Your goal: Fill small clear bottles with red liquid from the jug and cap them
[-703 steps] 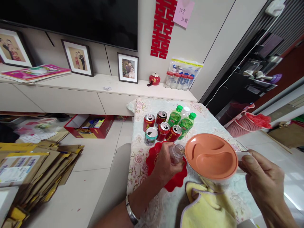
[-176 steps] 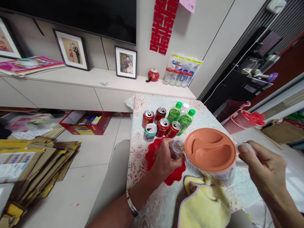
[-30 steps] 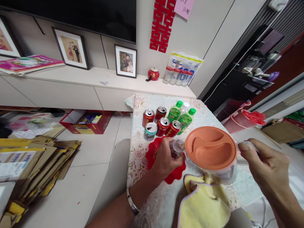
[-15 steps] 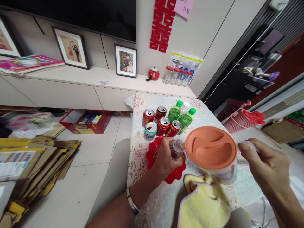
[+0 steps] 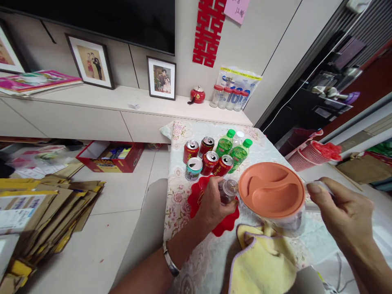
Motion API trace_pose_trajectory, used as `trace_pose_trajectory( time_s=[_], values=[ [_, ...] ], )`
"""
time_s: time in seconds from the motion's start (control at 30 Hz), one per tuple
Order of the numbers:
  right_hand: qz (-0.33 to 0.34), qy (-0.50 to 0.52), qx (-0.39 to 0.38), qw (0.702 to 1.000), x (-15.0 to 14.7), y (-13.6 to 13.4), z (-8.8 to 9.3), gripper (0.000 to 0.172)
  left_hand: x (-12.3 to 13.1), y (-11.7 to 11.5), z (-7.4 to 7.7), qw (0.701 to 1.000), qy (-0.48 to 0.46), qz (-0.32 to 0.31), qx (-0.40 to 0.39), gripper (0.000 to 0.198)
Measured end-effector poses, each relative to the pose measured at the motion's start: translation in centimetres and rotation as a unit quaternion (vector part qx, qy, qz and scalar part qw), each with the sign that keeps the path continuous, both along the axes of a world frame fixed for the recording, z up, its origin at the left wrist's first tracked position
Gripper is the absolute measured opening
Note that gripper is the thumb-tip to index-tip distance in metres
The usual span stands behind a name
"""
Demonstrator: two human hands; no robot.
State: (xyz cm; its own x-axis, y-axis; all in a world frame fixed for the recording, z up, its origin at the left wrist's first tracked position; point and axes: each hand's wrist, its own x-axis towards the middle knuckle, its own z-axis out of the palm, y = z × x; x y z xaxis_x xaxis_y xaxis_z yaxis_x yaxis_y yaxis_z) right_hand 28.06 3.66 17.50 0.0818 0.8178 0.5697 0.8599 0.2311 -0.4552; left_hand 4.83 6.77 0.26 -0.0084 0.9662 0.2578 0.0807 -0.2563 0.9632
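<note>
My left hand (image 5: 211, 202) is closed around a small clear glass cup (image 5: 228, 191) with dark liquid in it, held over a red scalloped plate (image 5: 202, 195). My right hand (image 5: 343, 210) grips the white handle of a clear jug with an orange lid (image 5: 271, 190). The jug is tilted, its spout side at the cup's rim. A yellow cloth (image 5: 265, 263) lies below the jug on the flowered tablecloth (image 5: 180, 171).
Several red cans (image 5: 210, 157), a teal can (image 5: 193, 168) and green bottles (image 5: 232, 149) stand behind the plate. A shelf holds framed photos (image 5: 161, 77), a red pot (image 5: 197, 94) and jars (image 5: 228, 99). Flattened cardboard (image 5: 39, 212) lies on the floor at left, pink baskets (image 5: 315, 154) at right.
Almost nothing has moved over the last second: both hands keep their hold and the jug stays against the cup.
</note>
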Motion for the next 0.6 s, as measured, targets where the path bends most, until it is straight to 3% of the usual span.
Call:
trace_pose_trajectory(
  time_s=[0.6],
  values=[
    [0.006, 0.002, -0.006, 1.000, 0.14, -0.13, -0.09, 0.046, 0.04, 0.01, -0.14, 1.000, 0.001, -0.009, -0.009, 0.065]
  ],
)
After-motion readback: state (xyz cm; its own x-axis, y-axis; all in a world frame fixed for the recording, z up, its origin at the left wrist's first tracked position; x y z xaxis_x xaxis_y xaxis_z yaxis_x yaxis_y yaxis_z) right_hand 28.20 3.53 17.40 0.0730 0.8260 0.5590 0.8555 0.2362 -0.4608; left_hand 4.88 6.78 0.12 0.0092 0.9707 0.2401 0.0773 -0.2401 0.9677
